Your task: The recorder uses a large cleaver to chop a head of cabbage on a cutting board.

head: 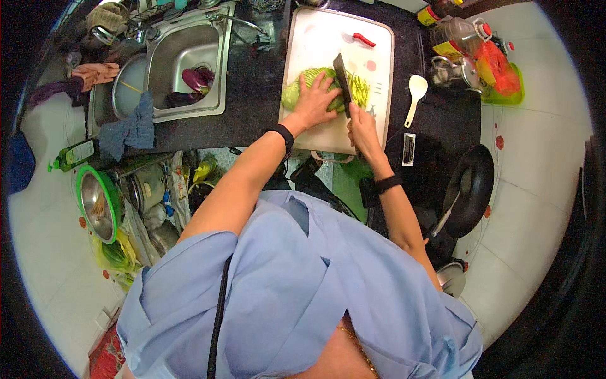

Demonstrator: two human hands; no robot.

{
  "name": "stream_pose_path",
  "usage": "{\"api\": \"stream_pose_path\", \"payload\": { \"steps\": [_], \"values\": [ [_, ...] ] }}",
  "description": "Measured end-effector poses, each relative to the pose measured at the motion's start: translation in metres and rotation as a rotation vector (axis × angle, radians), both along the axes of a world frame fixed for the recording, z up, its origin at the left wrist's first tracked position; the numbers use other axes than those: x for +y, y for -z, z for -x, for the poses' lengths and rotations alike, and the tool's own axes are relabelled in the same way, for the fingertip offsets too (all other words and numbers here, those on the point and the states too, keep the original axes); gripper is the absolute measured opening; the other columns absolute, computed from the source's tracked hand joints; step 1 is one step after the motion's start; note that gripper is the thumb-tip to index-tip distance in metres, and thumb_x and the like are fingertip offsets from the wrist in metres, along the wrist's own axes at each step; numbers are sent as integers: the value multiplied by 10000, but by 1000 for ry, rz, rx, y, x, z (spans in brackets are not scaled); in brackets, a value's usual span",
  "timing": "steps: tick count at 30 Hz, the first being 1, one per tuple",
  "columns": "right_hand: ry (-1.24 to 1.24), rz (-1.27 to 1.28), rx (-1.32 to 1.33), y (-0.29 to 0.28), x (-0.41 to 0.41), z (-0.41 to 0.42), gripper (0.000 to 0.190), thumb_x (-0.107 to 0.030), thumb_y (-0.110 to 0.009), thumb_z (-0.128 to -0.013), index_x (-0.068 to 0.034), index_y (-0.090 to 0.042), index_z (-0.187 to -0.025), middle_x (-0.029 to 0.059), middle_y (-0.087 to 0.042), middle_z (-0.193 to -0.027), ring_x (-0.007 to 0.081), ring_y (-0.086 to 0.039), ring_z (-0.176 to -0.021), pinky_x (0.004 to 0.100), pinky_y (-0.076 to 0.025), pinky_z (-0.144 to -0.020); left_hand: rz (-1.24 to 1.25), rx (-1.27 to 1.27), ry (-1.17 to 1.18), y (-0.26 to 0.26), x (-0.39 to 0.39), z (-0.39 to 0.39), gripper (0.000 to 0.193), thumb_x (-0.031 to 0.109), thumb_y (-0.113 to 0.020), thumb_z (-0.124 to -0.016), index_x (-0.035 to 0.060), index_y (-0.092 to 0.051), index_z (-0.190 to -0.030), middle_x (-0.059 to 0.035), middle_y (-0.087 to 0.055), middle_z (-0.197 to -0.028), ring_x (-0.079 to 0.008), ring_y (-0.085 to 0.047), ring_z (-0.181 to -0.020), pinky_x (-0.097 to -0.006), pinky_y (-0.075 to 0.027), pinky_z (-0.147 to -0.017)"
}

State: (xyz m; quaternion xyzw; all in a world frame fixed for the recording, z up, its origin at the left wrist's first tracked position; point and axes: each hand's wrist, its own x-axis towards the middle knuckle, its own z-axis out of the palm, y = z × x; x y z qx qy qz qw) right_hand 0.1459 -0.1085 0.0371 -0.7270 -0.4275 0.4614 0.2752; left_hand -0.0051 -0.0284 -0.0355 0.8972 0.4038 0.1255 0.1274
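Observation:
My left hand (316, 100) lies with spread fingers on a pile of sliced green vegetable (292, 94), pressing it on a white cutting board (319, 137). In my right hand (363, 129) is the handle of a kitchen knife (342, 79), whose dark blade stands at the right edge of the slices. Thin green shreds (359, 90) lie just right of the blade. A red chili pepper (364, 40) rests near the board's far end. The underside of the slices is hidden by my left hand.
Left is a steel sink (189, 52) with purple eggplants (196, 80) in it and a blue-grey cloth (127, 130) on its near edge. Right of the board lie a white rice paddle (417, 92) and a small packet (408, 149); a black wok (473, 189) stands nearer me.

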Motion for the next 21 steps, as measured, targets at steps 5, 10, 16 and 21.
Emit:
{"api": "stream_pose_path", "payload": {
  "steps": [5,10,16,21],
  "values": [
    [8,-99,51,16,-7,1,417,-413,-385,-1010,-46,-489,-839,3,-447,-564,96,-442,-414,268,-373,-357,17,-2,-8,-1,5,2,656,447,-701,-703,174,-526,-1273,-127,-417,-1379,-337,-262,-1381,-741,-110,-1030],
    [6,-36,139,5,-1,-9,415,-430,-395,-1002,-49,-501,-876,-2,-446,-578,91,-447,-424,259,-383,-365,51,-66,-183,-22,2,-1,1097,627,-768,-582,111,-322,-1441,-190,-313,-1466,-388,-173,-1415,-732,-69,-1040],
    [46,26,205,-6,-2,-13,436,-428,-385,-999,-32,-501,-857,25,-470,-587,128,-469,-419,294,-398,-361,183,244,-236,-21,17,-20,1234,648,-817,-459,99,-319,-1446,-199,-288,-1482,-399,-179,-1413,-719,-132,-1042],
    [78,41,242,-1,-2,-17,425,-423,-394,-998,-33,-500,-866,22,-470,-591,123,-465,-419,290,-391,-357,228,202,-236,-22,21,-22,1127,547,-846,-487,98,-371,-1406,-187,-336,-1438,-399,-236,-1381,-691,-197,-1044]
  ]
}}
